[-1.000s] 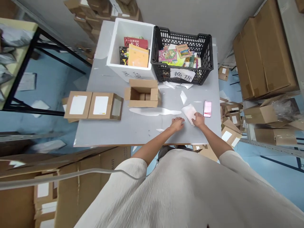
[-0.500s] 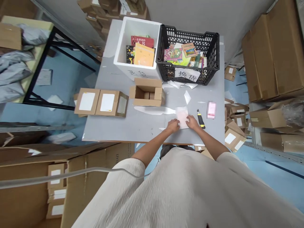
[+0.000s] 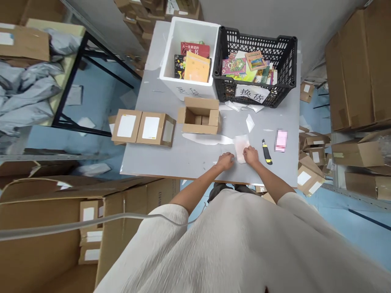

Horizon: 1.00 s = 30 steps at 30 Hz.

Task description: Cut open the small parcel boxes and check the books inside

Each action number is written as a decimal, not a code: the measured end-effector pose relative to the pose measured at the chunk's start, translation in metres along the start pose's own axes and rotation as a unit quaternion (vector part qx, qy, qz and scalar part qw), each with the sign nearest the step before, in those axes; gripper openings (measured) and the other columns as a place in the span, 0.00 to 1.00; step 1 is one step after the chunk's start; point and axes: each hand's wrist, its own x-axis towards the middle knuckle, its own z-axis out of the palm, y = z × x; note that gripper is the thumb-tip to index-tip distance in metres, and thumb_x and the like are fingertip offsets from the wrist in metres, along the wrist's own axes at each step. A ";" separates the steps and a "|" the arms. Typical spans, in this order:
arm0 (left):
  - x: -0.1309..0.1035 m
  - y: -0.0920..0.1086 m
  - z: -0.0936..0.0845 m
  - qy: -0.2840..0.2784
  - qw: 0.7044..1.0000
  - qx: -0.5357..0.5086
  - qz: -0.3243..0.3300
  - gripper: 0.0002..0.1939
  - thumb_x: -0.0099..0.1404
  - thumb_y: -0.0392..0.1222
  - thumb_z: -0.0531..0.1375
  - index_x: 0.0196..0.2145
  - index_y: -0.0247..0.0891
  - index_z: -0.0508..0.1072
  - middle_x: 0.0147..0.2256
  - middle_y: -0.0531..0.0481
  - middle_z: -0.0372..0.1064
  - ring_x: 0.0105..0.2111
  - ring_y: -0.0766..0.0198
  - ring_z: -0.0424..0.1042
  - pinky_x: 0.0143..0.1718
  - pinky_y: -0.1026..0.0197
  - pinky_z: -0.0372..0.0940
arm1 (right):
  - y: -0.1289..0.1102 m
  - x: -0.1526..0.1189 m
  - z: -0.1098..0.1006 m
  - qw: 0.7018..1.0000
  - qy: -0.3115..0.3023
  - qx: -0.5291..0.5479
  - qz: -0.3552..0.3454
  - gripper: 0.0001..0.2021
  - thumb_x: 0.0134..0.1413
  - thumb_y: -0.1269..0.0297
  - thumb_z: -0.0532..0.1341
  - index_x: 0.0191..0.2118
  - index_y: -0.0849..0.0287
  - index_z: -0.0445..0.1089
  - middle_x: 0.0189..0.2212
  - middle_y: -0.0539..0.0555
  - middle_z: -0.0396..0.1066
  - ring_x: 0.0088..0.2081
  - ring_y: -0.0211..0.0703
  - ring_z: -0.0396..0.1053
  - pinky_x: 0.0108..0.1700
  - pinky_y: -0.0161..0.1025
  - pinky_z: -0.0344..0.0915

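Note:
A small pale pink-and-white sheet or flat packet (image 3: pixel 241 145) lies on the grey table before me; its exact kind is unclear. My right hand (image 3: pixel 251 155) grips its lower right edge, fingers bent together. Just left of it rests my left hand (image 3: pixel 226 161), fingers loosely bent, with a narrow gap to the packet. To the right of my right hand lies a black-and-yellow utility knife (image 3: pixel 266 152). Beyond that is a pink, blurred-out rectangular item (image 3: pixel 281 141). Past the packet lies a white paper scrap (image 3: pixel 250 123).
An open cardboard box (image 3: pixel 200 128) stands mid-table, with labelled closed boxes (image 3: pixel 151 128) to its left. At the back stand a white foam box (image 3: pixel 191 87) and a black plastic crate (image 3: pixel 271 91), both containing books. A large open carton (image 3: pixel 122 219) sits at front left.
My left hand has come away from the packet's left edge. My right hand stays on it. The whole view has shifted, so the table appears farther right.

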 end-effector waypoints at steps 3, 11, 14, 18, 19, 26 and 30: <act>0.003 0.001 -0.001 0.003 1.000 -0.001 0.013 0.25 0.78 0.45 0.57 0.69 0.44 0.74 0.73 0.40 0.68 0.71 0.42 0.68 0.71 0.44 0.65 | 0.016 0.001 -0.010 0.997 0.032 0.067 0.034 0.09 0.71 0.68 0.59 0.47 0.55 0.77 0.51 0.62 0.80 0.53 0.56 0.74 0.58 0.48 0.67; 0.018 0.024 -0.006 -0.002 0.998 0.018 0.057 0.24 0.78 0.43 0.57 0.68 0.43 0.75 0.72 0.41 0.69 0.70 0.43 0.69 0.70 0.43 0.67 | 0.076 -0.026 -0.041 0.914 0.180 0.278 0.236 0.12 0.64 0.65 0.58 0.51 0.52 0.71 0.39 0.54 0.80 0.43 0.54 0.75 0.48 0.44 0.70; 0.024 0.035 -0.007 -0.006 0.997 0.023 0.076 0.25 0.77 0.43 0.56 0.69 0.43 0.75 0.72 0.41 0.69 0.70 0.43 0.70 0.70 0.43 0.67 | 0.087 -0.040 -0.054 0.900 0.226 0.284 0.241 0.15 0.66 0.65 0.55 0.55 0.55 0.70 0.44 0.58 0.79 0.45 0.54 0.76 0.51 0.46 0.71; 0.030 0.045 -0.007 -0.001 0.995 0.022 0.092 0.26 0.77 0.43 0.56 0.69 0.43 0.74 0.72 0.40 0.68 0.70 0.42 0.70 0.70 0.42 0.66 | 0.082 -0.053 -0.073 0.925 0.260 0.224 0.164 0.21 0.67 0.68 0.52 0.60 0.58 0.71 0.56 0.65 0.75 0.53 0.55 0.75 0.57 0.47 0.72; 0.031 0.047 -0.006 -0.001 0.995 0.021 0.094 0.26 0.77 0.44 0.56 0.69 0.43 0.74 0.72 0.40 0.69 0.70 0.42 0.70 0.70 0.43 0.66 | 0.076 -0.054 -0.076 0.934 0.260 0.210 0.128 0.21 0.66 0.69 0.52 0.60 0.58 0.72 0.58 0.66 0.74 0.55 0.55 0.74 0.58 0.48 0.72; 0.029 0.049 0.003 0.001 0.996 0.026 0.088 0.25 0.77 0.43 0.58 0.68 0.44 0.75 0.72 0.40 0.69 0.70 0.42 0.69 0.70 0.43 0.66 | 0.035 -0.040 -0.077 0.977 0.141 0.135 -0.084 0.20 0.71 0.71 0.53 0.58 0.55 0.79 0.59 0.61 0.77 0.62 0.56 0.72 0.68 0.50 0.66; 0.023 0.044 0.004 -0.005 0.997 0.029 0.076 0.24 0.77 0.44 0.58 0.68 0.44 0.75 0.71 0.40 0.69 0.69 0.42 0.70 0.69 0.43 0.67 | 0.042 -0.032 -0.063 0.997 0.041 0.059 0.024 0.21 0.70 0.68 0.59 0.64 0.59 0.77 0.65 0.66 0.74 0.67 0.63 0.69 0.71 0.56 0.63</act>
